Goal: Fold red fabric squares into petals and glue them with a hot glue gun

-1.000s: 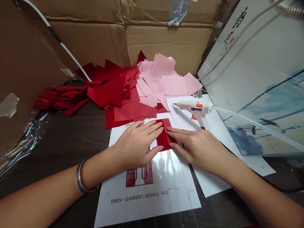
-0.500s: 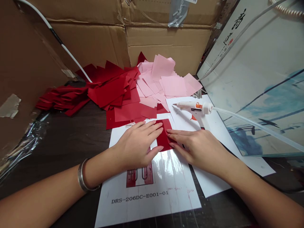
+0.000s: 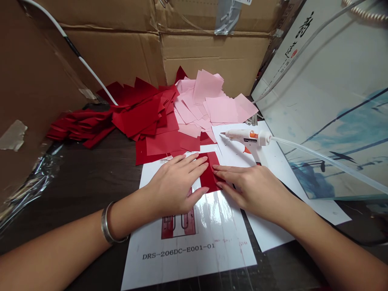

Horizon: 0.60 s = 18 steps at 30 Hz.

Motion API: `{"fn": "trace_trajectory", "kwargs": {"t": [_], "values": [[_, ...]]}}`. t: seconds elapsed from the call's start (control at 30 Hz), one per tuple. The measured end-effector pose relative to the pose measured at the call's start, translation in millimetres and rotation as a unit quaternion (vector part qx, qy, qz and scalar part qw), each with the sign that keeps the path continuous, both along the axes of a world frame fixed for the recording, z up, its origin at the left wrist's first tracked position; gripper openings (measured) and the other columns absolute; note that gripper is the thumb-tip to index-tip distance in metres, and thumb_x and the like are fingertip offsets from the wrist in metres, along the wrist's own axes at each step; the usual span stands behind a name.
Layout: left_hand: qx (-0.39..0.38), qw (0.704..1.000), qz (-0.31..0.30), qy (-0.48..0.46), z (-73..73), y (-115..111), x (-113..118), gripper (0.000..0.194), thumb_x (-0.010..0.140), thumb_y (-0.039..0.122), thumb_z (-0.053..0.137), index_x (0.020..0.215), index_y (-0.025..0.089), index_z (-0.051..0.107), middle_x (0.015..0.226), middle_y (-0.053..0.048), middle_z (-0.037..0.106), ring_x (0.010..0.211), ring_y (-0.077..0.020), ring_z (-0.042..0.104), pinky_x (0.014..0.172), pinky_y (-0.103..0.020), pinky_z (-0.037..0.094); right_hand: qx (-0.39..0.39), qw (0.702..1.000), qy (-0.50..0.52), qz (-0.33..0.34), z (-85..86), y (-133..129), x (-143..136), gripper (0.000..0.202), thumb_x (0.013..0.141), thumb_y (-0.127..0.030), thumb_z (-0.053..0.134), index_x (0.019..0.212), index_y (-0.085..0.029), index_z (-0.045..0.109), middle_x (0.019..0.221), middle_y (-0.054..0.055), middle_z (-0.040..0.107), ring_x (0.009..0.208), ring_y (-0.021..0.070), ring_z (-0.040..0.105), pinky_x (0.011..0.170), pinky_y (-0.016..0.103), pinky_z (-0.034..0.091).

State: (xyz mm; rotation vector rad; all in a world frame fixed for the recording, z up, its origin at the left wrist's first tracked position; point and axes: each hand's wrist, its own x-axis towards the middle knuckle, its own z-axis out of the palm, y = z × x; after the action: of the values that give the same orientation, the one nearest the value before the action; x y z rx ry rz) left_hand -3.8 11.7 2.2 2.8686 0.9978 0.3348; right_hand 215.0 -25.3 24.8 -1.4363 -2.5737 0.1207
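A small dark red piece of fabric or paper (image 3: pixel 209 176) lies on a glossy white printed sheet (image 3: pixel 224 242). My left hand (image 3: pixel 178 184) rests flat at its left edge, fingers stretched out and thumb apart, also covering part of the printed picture (image 3: pixel 178 226). On the right edge lie the fingertips of my right hand (image 3: pixel 250 184), fingers extended and pressing the piece down. What the palms cover is hidden. Just beyond my right hand stands a white glue gun (image 3: pixel 245 137) with a clear glue stick (image 3: pixel 327 161) in its back.
Loose red pieces (image 3: pixel 142 117) and pink pieces (image 3: pixel 218 107) are heaped at the back against a cardboard wall (image 3: pixel 212 56). A folded red stack (image 3: pixel 81 125) sits at left. A painted white panel (image 3: pixel 339 101) leans at right; a white cable (image 3: pixel 93 76) hangs at left.
Almost nothing differs. Both hands keep their places on the red piece; the left wrist with its bangle has shifted very slightly to the right.
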Motion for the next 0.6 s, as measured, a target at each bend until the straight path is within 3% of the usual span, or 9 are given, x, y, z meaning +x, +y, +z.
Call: {"fn": "trace_trajectory", "kwargs": {"t": [0.6], "values": [[0.011, 1.0, -0.005, -0.006, -1.2, -1.4, -0.7, 0.054, 0.09, 0.042, 0.051, 0.133, 0.01, 0.054, 0.14, -0.011, 0.054, 0.132, -0.0305, 0.047, 0.108, -0.049, 0.04, -0.015, 1.0, -0.014, 0.001, 2.3, -1.3, -0.7, 0.029, 0.092, -0.024, 0.051, 0.116, -0.023, 0.068, 0.118, -0.005, 0.07, 0.089, 0.0226, 0.073, 0.07, 0.041, 0.059]]}}
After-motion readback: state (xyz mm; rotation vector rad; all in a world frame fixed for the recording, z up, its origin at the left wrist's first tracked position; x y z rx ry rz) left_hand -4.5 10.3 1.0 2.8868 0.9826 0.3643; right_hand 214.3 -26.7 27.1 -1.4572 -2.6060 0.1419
